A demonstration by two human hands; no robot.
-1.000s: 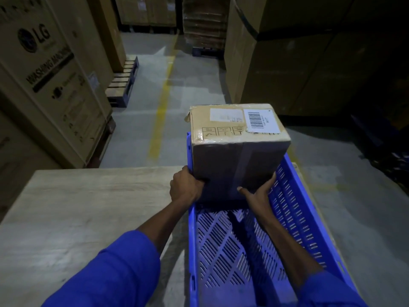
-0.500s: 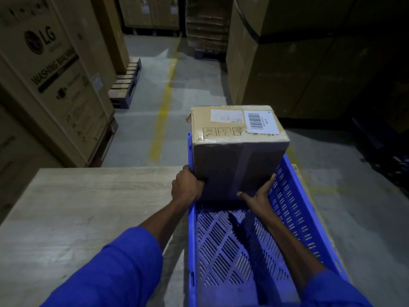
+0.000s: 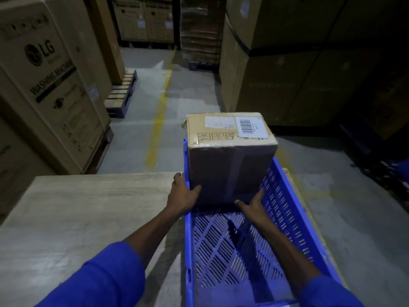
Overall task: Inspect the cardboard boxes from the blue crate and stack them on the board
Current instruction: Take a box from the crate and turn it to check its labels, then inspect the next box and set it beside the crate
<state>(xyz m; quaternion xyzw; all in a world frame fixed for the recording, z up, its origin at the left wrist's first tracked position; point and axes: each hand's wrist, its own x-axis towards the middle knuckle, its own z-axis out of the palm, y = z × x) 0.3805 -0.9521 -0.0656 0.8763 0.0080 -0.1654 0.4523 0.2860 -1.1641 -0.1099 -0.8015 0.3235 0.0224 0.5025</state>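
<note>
A taped cardboard box (image 3: 230, 156) with a barcode label on top stands at the far end of the blue slatted crate (image 3: 292, 220). My left hand (image 3: 182, 196) grips its lower left corner, thumb on the near face and fingers round the side. At the lower right corner, my right hand (image 3: 252, 203) holds the box the same way, between box and crate wall. To the left of the crate lies the pale wooden board (image 3: 77, 218). The rest of the crate holds nothing.
Tall washing-machine cartons (image 3: 44, 85) stand left of the board, and more large cartons (image 3: 287, 74) rise at the right. A concrete aisle with a yellow line (image 3: 158, 127) runs ahead. A pallet (image 3: 120, 96) sits at the aisle's left.
Both hands stay at the box's lower corners and the box has hardly moved. My left thumb has slid further onto the near face.
</note>
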